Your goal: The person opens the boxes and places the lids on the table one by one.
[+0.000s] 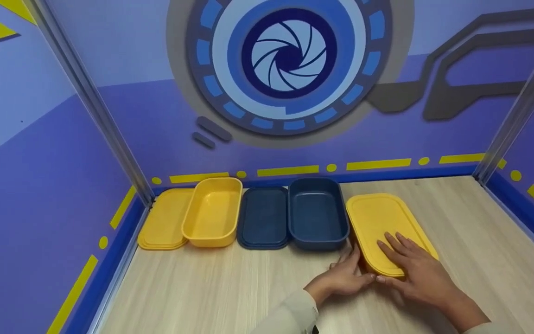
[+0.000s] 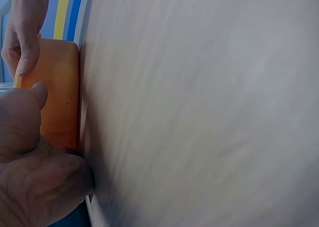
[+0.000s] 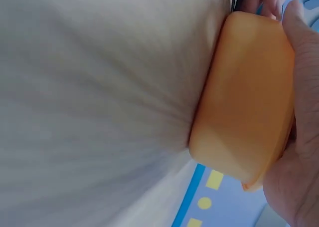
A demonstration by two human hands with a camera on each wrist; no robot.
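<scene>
A yellow food container [image 1: 373, 220] with its yellow lid on top stands at the right, angled on the table. My right hand [image 1: 422, 273] lies across the near right part of the lid, fingers spread and fairly straight, thumb at the front edge. At the near left corner, my left hand [image 1: 341, 277] holds the container, thumb against the front and curled fingers along the left side. The left wrist view shows the container's orange-looking front wall [image 2: 60, 102] by that thumb. In the right wrist view, the container's side [image 3: 244, 92] stands upright on the table.
Left of the hands, in a row along the back, stand an open dark blue container [image 1: 318, 215], a dark blue lid [image 1: 263, 218], an open yellow container [image 1: 213, 211] and a yellow lid [image 1: 165, 218]. Printed panels [image 1: 132, 116] wall the wooden table [image 1: 193, 287].
</scene>
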